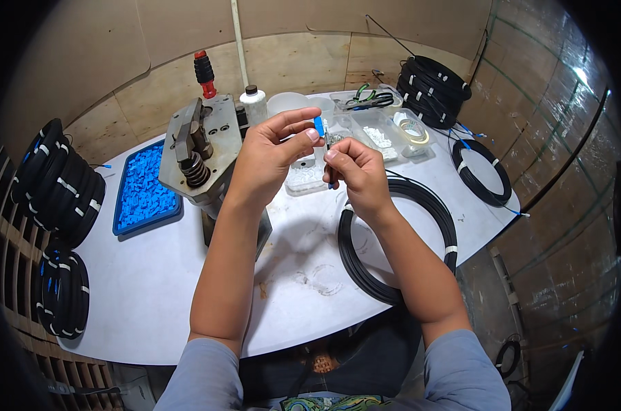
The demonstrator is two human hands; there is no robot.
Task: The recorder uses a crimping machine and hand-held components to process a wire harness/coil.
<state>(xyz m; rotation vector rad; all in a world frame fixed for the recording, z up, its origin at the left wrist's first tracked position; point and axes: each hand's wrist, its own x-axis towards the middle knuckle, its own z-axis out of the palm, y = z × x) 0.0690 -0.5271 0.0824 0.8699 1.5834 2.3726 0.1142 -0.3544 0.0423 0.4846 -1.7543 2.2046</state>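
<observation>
My left hand pinches a small blue connector piece between thumb and fingers, held up over the middle of the table. Just right of it, my right hand is closed on the end of a thin black cable, which points up toward the blue piece. Whether the two parts touch is too small to tell. From my right hand, the cable appears to lead to a black cable coil bound with white ties, lying on the table under my right forearm.
A metal hand press stands left of my left forearm, beside a blue tray of blue connector pieces. Clear bins with white parts and tape rolls lie behind my hands. Cable coils are stacked at left, others at back right.
</observation>
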